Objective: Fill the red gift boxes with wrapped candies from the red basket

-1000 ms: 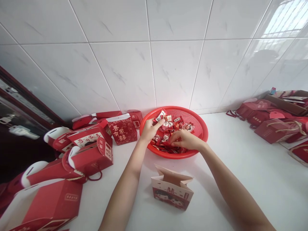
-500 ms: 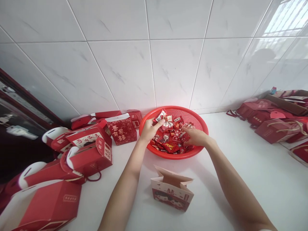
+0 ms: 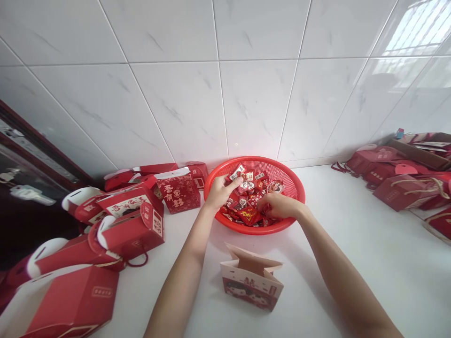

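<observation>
A red plastic basket with a perforated wall stands against the tiled wall, filled with wrapped candies in red and white. Over its left side, my left hand is closed on several candies, thumb on top. My right hand reaches into the right half of the basket, its fingers bent down among the candies; the fingertips are partly hidden, and I cannot make out what they hold. In front of the basket stands an open paper gift bag, printed with cartoon faces, touched by neither hand.
Many red gift boxes crowd the left side of the white table. More red boxes and a brown carton sit at the right. A dark cabinet with a key is at the far left.
My right hand has moved left and its fingers have curled in among the candies. My left hand keeps its candies in nearly the same place.
</observation>
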Demonstrator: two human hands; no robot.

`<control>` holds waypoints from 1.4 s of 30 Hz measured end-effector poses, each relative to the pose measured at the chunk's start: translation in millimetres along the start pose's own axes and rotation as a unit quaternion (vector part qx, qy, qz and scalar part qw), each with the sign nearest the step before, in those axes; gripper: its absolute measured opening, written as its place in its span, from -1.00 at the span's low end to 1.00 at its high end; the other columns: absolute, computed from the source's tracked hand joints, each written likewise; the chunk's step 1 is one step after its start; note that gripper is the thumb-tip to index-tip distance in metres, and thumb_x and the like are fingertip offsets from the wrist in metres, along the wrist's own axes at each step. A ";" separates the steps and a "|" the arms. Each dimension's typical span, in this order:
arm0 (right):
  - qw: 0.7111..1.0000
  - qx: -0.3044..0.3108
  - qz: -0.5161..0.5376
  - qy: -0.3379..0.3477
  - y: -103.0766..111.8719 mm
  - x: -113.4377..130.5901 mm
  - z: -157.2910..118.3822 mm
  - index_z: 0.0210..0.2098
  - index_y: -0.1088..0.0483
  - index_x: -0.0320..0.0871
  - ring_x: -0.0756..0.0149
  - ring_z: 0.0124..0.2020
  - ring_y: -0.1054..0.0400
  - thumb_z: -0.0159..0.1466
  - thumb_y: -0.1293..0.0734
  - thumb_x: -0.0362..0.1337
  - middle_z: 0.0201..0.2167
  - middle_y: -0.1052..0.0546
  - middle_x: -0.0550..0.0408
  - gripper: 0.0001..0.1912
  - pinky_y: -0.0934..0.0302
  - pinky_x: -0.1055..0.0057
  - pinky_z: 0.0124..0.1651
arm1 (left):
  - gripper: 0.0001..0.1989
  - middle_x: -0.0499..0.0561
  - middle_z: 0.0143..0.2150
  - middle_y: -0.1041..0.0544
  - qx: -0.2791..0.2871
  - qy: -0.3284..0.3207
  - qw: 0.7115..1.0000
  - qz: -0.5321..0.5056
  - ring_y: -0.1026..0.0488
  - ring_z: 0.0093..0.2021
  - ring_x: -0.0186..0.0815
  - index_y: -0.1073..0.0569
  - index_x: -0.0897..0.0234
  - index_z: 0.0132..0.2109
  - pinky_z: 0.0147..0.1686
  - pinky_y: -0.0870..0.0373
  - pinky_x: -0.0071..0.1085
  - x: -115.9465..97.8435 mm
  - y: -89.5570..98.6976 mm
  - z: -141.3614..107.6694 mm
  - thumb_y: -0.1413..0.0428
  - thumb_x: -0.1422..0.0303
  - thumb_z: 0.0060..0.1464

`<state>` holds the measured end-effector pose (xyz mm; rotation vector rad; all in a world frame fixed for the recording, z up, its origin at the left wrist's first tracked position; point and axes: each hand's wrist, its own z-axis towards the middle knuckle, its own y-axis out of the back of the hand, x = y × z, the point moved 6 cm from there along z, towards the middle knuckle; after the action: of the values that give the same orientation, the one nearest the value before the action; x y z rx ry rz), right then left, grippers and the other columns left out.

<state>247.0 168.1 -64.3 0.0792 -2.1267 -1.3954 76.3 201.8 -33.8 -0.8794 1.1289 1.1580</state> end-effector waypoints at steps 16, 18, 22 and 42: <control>0.919 -0.348 0.133 -0.129 33.4 -32.0 -14.1 0.13 -0.29 -0.09 0.24 -0.30 -0.43 0.24 -0.20 -0.44 -0.23 -0.53 0.05 -0.53 -0.28 0.37 -0.30 | -0.61 0.00 -0.47 -0.58 -0.150 -0.001 0.986 -0.072 -0.50 -0.41 -0.26 -0.57 0.31 -0.44 -0.35 -0.43 -0.40 8.5 21.7 5.3 -0.38 0.06 -0.21; 0.914 -0.355 0.127 -0.149 34.2 -35.2 -15.8 0.13 -0.30 -0.10 0.22 -0.25 -0.44 0.24 -0.21 -0.43 -0.18 -0.54 0.02 -0.54 -0.28 0.38 -0.29 | -0.57 -0.01 -0.50 -0.55 -0.177 0.005 0.980 -0.087 -0.49 -0.43 -0.27 -0.54 0.32 -0.45 -0.38 -0.43 -0.40 9.9 26.1 6.3 -0.39 0.03 -0.27; 0.932 -0.312 0.103 -0.152 30.1 -33.7 -11.0 0.07 -0.39 -0.13 0.23 -0.26 -0.46 0.21 -0.23 -0.45 -0.23 -0.56 0.03 -0.56 -0.27 0.40 -0.27 | -0.55 -0.02 -0.53 -0.52 -0.194 0.016 0.975 -0.105 -0.45 -0.48 -0.31 -0.52 0.33 -0.49 -0.43 -0.42 -0.41 7.8 27.0 5.7 -0.42 0.04 -0.35; 0.997 0.077 -0.003 0.018 -10.3 1.7 -3.0 -0.06 -0.54 -0.01 0.14 -0.28 -0.48 0.15 -0.41 -0.27 -0.26 -0.61 0.06 -0.66 -0.26 0.35 -0.30 | -0.60 -0.03 -0.54 -0.52 -0.164 0.014 0.980 -0.108 -0.46 -0.47 -0.32 -0.49 0.32 -0.55 -0.39 -0.44 -0.41 6.6 21.0 4.8 -0.41 0.08 -0.29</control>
<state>244.4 160.4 -71.6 0.1703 -2.2028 -1.2214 57.0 212.3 -38.5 -1.2442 0.8515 1.1710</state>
